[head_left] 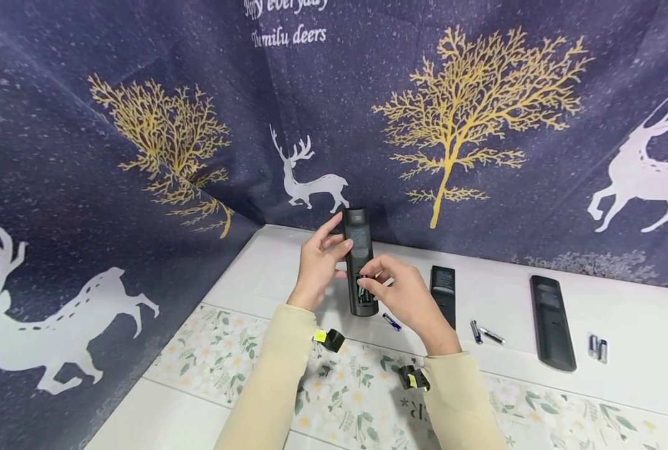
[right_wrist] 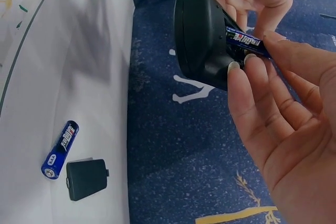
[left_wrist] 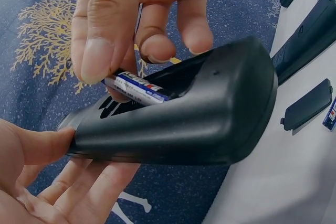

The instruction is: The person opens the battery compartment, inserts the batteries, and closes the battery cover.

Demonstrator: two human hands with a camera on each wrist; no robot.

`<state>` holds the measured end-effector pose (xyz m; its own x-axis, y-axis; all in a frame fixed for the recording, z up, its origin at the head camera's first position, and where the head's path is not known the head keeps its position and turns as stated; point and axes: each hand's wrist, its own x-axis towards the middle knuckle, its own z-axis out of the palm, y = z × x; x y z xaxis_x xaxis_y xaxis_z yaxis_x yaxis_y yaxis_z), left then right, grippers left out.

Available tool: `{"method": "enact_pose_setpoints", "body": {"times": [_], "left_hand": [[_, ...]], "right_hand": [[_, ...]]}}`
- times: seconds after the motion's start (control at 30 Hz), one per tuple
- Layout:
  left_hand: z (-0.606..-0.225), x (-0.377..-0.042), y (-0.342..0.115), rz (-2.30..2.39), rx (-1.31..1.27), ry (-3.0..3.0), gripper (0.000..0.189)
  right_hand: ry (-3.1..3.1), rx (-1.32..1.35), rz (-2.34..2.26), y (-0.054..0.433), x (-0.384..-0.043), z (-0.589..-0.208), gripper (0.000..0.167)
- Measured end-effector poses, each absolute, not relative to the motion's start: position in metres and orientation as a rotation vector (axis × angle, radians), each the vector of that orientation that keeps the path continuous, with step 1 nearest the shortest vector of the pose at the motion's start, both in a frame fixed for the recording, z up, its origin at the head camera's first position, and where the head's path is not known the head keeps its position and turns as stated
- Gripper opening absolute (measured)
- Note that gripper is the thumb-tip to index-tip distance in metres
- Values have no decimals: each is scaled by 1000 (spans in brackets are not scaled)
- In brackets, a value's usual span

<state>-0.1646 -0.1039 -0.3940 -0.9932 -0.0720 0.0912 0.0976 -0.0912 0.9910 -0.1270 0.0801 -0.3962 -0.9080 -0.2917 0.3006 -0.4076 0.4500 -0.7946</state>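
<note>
My left hand (head_left: 319,265) grips a black remote control (head_left: 359,240) by its side, thumb on the back and fingers underneath. The remote's back faces me, with its battery compartment uncovered at the lower end. My right hand (head_left: 401,290) pinches a blue and silver AAA battery (left_wrist: 139,88) between thumb and fingers. One end of that battery lies inside the compartment; the other end is tilted up in the fingers. A loose blue AAA battery (right_wrist: 60,149) and the small black battery cover (right_wrist: 87,179) lie on the table below the remote.
To the right on the white table (head_left: 395,394) lie a second remote (head_left: 443,287), partly behind the right arm, and a third remote (head_left: 552,322). Loose batteries (head_left: 487,334) and another pair of batteries (head_left: 597,348) lie near them. A dark printed cloth (head_left: 362,125) hangs behind.
</note>
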Motion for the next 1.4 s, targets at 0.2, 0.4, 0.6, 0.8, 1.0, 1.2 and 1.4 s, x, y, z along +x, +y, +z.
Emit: {"method": "enact_pose_setpoints", "body": {"times": [0.2,0.4,0.6,0.8,1.0,1.2,1.4], "left_hand": [[-398,-159,-103,-2249,-20,-2051,59],[-397,-158,-103,-2252,-33,-2041,59],[-396,-162,-103,-2262,-29,-2042,59],[-393,-165,-105,-2253,-43,-2039,59],[-392,-166,-106,-2254,-32,-2036,59],[-395,-166,-105,-2264,-24,-2034,59],[-395,-164,-106,-2264,-27,-2032,59]], "right_hand": [[-2604,624,1453,80,-123,-400,12],[-2615,629,1435,79,-122,-400,11],[-2577,650,1378,79,-125,-401,10],[-2532,677,1339,77,-129,-400,10],[-2532,682,1335,77,-131,-401,13],[-2552,595,1379,78,-130,-404,18],[-2544,447,1466,80,-131,-406,36]]}}
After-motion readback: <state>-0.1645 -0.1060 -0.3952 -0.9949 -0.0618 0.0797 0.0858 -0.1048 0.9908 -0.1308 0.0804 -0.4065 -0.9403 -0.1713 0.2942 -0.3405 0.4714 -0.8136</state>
